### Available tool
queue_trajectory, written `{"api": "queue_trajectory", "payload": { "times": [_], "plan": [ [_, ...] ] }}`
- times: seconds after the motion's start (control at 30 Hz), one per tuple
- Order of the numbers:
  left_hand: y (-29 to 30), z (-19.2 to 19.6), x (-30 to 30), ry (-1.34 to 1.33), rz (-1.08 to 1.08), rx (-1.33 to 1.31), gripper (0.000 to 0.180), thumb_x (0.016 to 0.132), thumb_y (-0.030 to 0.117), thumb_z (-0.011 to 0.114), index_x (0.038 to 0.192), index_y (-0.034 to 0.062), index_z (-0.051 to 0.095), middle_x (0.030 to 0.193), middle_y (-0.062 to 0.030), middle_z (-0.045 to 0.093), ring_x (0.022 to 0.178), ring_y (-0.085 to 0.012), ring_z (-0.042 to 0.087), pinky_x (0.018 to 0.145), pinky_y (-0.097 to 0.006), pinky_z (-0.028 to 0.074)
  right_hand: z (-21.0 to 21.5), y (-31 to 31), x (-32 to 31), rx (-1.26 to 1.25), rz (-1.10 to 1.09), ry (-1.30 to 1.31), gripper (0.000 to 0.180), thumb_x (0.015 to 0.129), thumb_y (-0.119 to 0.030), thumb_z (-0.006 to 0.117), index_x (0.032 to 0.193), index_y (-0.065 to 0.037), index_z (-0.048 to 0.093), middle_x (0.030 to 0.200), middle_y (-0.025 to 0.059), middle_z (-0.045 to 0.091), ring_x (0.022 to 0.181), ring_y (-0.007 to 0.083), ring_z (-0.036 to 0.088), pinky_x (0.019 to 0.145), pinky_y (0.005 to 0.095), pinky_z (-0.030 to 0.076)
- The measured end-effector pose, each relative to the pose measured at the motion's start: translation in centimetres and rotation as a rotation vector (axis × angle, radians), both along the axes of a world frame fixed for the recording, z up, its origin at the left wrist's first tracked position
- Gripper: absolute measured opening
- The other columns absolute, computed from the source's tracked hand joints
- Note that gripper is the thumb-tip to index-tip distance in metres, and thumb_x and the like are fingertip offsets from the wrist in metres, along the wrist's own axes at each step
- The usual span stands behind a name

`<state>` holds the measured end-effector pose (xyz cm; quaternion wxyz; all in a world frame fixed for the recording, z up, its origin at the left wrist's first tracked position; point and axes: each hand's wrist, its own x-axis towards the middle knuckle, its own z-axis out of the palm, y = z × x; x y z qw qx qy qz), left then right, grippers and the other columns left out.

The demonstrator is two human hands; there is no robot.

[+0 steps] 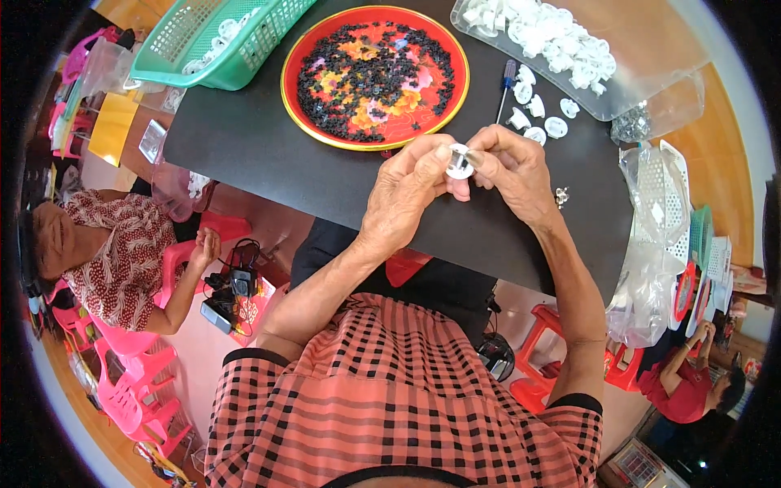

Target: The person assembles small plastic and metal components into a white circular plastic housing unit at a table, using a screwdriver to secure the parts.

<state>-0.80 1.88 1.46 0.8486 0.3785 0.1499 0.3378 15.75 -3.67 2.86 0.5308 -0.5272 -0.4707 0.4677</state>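
A: Both hands up over the near edge of the desk point(268, 154). Left hand point(404, 195) and right hand point(512, 172) meeting fingertip to fingertip; each grip pinching the same small white disc point(460, 162).

B: Held clear of the desk, close under the eyes, probably for fine fitting. Thumbs on the rim, likely to stop it turning.

A: Supplies set within reach. Red tray point(453, 50) at the far edge, centre, holding small black pieces point(370, 77); raised lip likely to keep them from rolling off.

B: Clear bag point(643, 41) at far right corner, lying flat, mouth open, white parts point(537, 32) spilling toward the hands. A few loose white parts point(541, 110) beside a screwdriver point(507, 85), just beyond the right hand.

A: Green basket point(220, 32) at far left corner, tilted, more white parts inside. Second clear bag point(651, 268) hanging off the right edge. No labels legible.
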Motion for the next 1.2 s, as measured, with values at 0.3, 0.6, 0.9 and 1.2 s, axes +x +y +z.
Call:
{"api": "queue_trajectory", "payload": {
  "times": [0.3, 0.6, 0.9, 1.2],
  "plan": [
    [0.4, -0.1, 0.7, 0.105, 0.083, 0.109, 0.022, 0.095, 0.021, 0.049, 0.100, 0.0012, 0.057, 0.082, -0.0017, 0.058, 0.071, -0.0077, 0.056, 0.067, -0.021, 0.045, 0.1, 0.6, 0.3, 0.050, 0.021, -0.073, 0.012, 0.085, -0.010, 0.064, 0.084, 0.001, 0.058, 0.075, -0.0015, 0.058, 0.068, 0.0028, 0.053, 0.059, 0.0183, 0.042],
    [-0.2, 1.2, -0.9, 0.141, 0.035, 0.125, 0.021, 0.095, 0.018, 0.050, 0.102, -0.0019, 0.055, 0.085, -0.0034, 0.057, 0.073, -0.0089, 0.057, 0.067, -0.023, 0.049, -0.3, 0.0, 0.0, 0.122, -0.182, -0.111, 0.021, 0.092, -0.018, 0.054, 0.087, 0.002, 0.060, 0.070, 0.0010, 0.055, 0.056, 0.0044, 0.045, 0.050, 0.0194, 0.035],
    [12.6, 10.0, -7.9, 0.644, 0.821, 1.343, 0.022, 0.090, 0.015, 0.051, 0.103, -0.0007, 0.060, 0.092, -0.0076, 0.065, 0.081, -0.0147, 0.059, 0.076, -0.026, 0.046, -0.9, -0.1, 0.0, 0.094, -0.193, -0.155, 0.020, 0.091, -0.018, 0.056, 0.087, 0.001, 0.060, 0.068, -0.0020, 0.053, 0.054, 0.0024, 0.042, 0.046, 0.0177, 0.033],
    [18.8, 9.5, -7.9, 0.843, 0.894, 1.536, 0.027, 0.093, 0.021, 0.049, 0.106, 0.0009, 0.061, 0.099, -0.0089, 0.065, 0.094, -0.0176, 0.059, 0.084, -0.028, 0.044, -0.9, 0.2, 0.4, 0.121, -0.131, -0.305, 0.019, 0.090, -0.017, 0.057, 0.085, 0.001, 0.060, 0.071, -0.0004, 0.055, 0.059, 0.0032, 0.046, 0.050, 0.0184, 0.036]
  ]
}}
